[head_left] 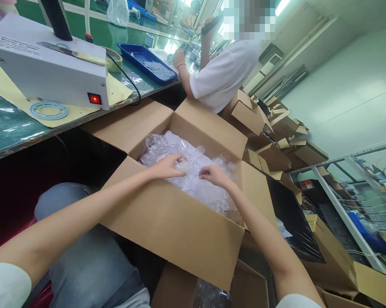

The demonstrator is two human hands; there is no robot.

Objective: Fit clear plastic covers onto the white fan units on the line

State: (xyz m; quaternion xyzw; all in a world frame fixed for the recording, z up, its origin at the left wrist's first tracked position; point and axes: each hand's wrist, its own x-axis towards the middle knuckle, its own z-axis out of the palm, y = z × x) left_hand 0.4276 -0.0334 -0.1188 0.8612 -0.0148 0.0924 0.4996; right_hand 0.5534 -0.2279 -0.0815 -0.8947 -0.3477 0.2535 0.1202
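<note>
The open cardboard box [176, 222] is located in front of the seated person, beside the desk [7, 132], with its flaps folded outward. The clear parts [154, 142] lie loose inside it, together with a whitish sheet [172, 137]; one part near the far left corner is round with spokes, like a wheel.

Left hand [169, 167]: positioned over the contents, palm toward the right, thumb and fingers spread apart – open, with no part visibly gripped. Right hand [214, 174]: positioned opposite, above the right portion of the contents, fingers curled toward the thumb. Whether it grips a clear part cannot be determined. The two hands are apart, with clear parts showing between them.

On the desk, to the left, stands a white machine [61, 72]; its red switch [94, 99] is lit. A flat blade-like tool [58, 48] rests on top of the housing. A pale blue ring [48, 110] lies in front of the machine, and a roll of tape [116, 60] lies behind it. Further along the desk, a blue tray [128, 50] contains small pale pieces [157, 69] – next to a co-worker in a white sleeve [225, 68].
</note>
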